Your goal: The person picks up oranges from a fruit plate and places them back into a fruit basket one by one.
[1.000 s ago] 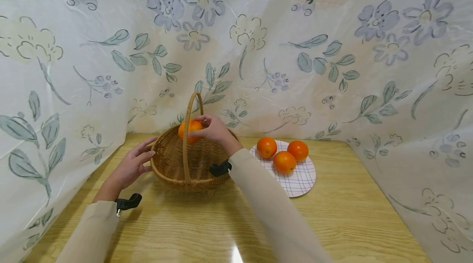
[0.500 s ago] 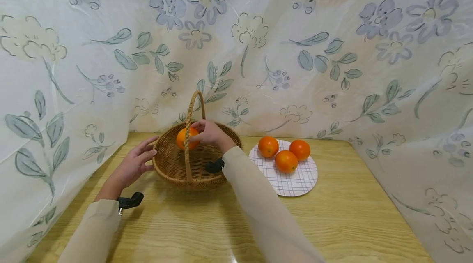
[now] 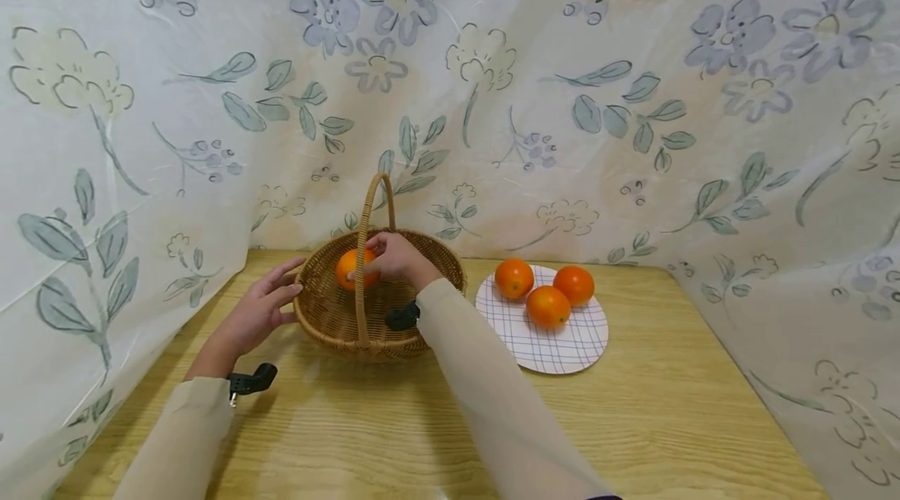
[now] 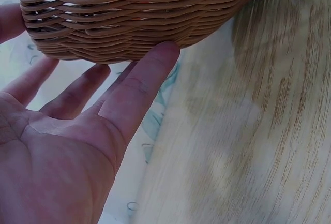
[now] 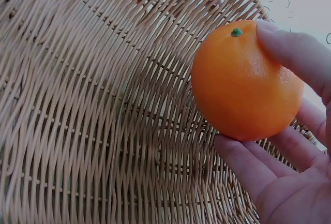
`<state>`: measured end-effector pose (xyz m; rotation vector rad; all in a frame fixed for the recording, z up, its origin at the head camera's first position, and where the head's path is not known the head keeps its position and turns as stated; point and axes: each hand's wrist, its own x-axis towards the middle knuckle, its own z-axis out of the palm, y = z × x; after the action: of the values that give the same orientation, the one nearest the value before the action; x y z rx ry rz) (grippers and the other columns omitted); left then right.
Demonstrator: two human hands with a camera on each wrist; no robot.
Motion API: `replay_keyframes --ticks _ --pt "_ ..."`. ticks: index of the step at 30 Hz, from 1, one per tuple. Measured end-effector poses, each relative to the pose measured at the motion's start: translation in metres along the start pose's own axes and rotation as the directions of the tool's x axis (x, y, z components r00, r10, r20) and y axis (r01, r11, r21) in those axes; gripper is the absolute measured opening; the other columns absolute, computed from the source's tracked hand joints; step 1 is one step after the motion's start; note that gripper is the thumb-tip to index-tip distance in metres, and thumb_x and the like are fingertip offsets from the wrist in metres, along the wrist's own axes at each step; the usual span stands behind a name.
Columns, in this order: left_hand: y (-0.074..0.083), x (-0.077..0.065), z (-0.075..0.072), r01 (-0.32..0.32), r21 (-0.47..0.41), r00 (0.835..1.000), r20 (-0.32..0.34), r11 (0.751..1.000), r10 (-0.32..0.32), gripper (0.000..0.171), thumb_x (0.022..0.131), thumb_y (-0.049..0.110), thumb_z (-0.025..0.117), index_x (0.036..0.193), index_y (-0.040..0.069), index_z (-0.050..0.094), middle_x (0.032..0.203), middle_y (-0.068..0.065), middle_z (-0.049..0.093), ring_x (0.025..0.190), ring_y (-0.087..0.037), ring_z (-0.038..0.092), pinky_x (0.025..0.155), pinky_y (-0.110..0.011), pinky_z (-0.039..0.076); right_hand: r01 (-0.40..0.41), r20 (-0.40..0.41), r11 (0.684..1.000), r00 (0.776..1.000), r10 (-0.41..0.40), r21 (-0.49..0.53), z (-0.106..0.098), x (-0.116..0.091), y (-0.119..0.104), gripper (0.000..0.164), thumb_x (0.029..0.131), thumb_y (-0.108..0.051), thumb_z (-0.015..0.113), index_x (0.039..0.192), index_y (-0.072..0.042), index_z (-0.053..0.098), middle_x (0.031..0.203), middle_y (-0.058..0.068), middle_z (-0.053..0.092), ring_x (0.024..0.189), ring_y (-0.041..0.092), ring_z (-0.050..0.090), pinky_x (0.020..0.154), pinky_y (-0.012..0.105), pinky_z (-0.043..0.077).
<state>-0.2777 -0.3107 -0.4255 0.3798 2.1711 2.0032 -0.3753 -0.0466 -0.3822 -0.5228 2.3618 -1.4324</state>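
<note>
My right hand (image 3: 401, 258) reaches into a brown wicker basket (image 3: 319, 328) and holds an orange (image 3: 346, 269) between thumb and fingers. Low in the basket's left part, the fruit is partly hidden behind the tall arched handle (image 3: 362, 281). In the right wrist view the orange (image 5: 243, 84), with a green stem spot, is gripped close to the woven wall. Fairly straight, spread fingers of my left hand (image 3: 262, 305) touch the basket's outer left side. From the left wrist, fingertips of the left hand (image 4: 72, 125) show against the weave.
Right of the basket lies a round white plate (image 3: 573, 348) with a blue checked pattern, bearing oranges (image 3: 548, 308), three in all. A wooden table (image 3: 668, 391) supports everything. Floral cloth (image 3: 492, 172) hangs at the back and both sides.
My right hand has lowered the orange deeper into the basket, down and slightly left. The left hand stays at the basket's side. The oranges on the plate have not moved.
</note>
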Motion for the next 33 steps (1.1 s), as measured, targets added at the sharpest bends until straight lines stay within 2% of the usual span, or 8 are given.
replay_keyframes --ticks 7,10,14,19,23,26,30,33 --pt "-0.002 0.002 0.003 -0.002 -0.019 1.000 -0.003 1.000 0.002 0.063 0.111 0.024 0.045 0.165 0.012 0.016 0.162 -0.031 0.019 0.127 -0.015 0.055 0.090 -0.033 0.059 -0.022 -0.036 1.000 0.999 0.022 0.007 0.003 0.002 0.002 0.054 0.081 -0.023 0.089 0.124 -0.005 0.062 0.117 0.011 0.065 0.092 0.022 0.062 0.075 0.028 0.057" --pt "-0.002 0.003 0.004 0.005 -0.018 1.000 -0.004 1.000 -0.005 0.063 0.111 0.024 0.045 0.165 0.013 0.015 0.163 -0.030 0.019 0.131 -0.022 0.051 0.091 -0.033 0.059 -0.024 -0.063 1.000 0.998 0.024 -0.001 0.003 0.002 0.002 0.046 0.082 -0.022 0.088 0.118 -0.006 0.064 0.112 0.010 0.068 0.089 0.021 0.065 0.083 0.036 0.061" --pt "-0.002 0.004 0.005 0.014 -0.006 1.000 -0.011 1.000 -0.014 0.063 0.111 0.025 0.046 0.165 0.014 0.015 0.164 -0.029 0.020 0.137 -0.030 0.045 0.092 -0.034 0.059 -0.005 -0.062 0.999 0.998 0.003 -0.032 0.000 -0.001 -0.001 0.041 0.083 -0.023 0.087 0.114 -0.006 0.066 0.109 0.009 0.070 0.086 0.021 0.064 0.092 0.046 0.058" --pt "-0.002 0.004 0.003 0.016 0.008 1.000 -0.016 1.000 -0.016 0.064 0.111 0.027 0.046 0.165 0.015 0.016 0.163 -0.029 0.021 0.137 -0.031 0.044 0.092 -0.034 0.059 0.029 -0.012 0.994 0.999 -0.030 -0.108 -0.012 -0.008 -0.007 0.039 0.087 -0.025 0.084 0.119 -0.009 0.068 0.116 0.008 0.072 0.101 0.021 0.065 0.091 0.038 0.057" --pt "-0.001 0.002 0.000 0.019 0.022 1.000 -0.016 1.000 -0.019 0.063 0.111 0.027 0.046 0.166 0.016 0.016 0.164 -0.028 0.021 0.141 -0.038 0.040 0.092 -0.034 0.059 0.058 0.040 0.991 0.998 -0.053 -0.119 -0.026 -0.012 -0.008 0.043 0.090 -0.026 0.080 0.129 -0.010 0.067 0.127 0.009 0.069 0.114 0.026 0.064 0.096 0.040 0.056" --pt "0.000 0.001 -0.001 0.022 0.023 1.000 -0.017 0.999 -0.022 0.063 0.111 0.027 0.046 0.166 0.016 0.016 0.164 -0.028 0.020 0.140 -0.036 0.042 0.092 -0.034 0.059 0.063 0.051 0.996 0.997 -0.060 -0.057 -0.038 -0.017 -0.007 0.051 0.089 -0.029 0.081 0.133 -0.009 0.065 0.131 0.011 0.066 0.118 0.029 0.064 0.103 0.048 0.054" --pt "0.000 0.002 -0.001 0.018 0.008 1.000 -0.014 1.000 -0.017 0.064 0.111 0.026 0.047 0.165 0.015 0.016 0.163 -0.029 0.021 0.133 -0.025 0.050 0.091 -0.034 0.059 0.063 0.031 0.997 0.997 -0.064 0.036 -0.055 -0.027 -0.002 0.057 0.088 -0.027 0.083 0.136 -0.005 0.062 0.131 0.013 0.066 0.119 0.028 0.064 0.107 0.051 0.051" --pt "-0.001 0.002 -0.002 0.014 0.005 1.000 -0.013 1.000 -0.014 0.063 0.111 0.026 0.047 0.165 0.014 0.017 0.163 -0.030 0.021 0.130 -0.021 0.052 0.091 -0.034 0.059 0.071 0.019 0.996 0.997 -0.072 0.055 -0.066 -0.036 0.003 0.061 0.089 -0.027 0.082 0.140 -0.004 0.059 0.136 0.015 0.065 0.123 0.028 0.062 0.110 0.051 0.048"
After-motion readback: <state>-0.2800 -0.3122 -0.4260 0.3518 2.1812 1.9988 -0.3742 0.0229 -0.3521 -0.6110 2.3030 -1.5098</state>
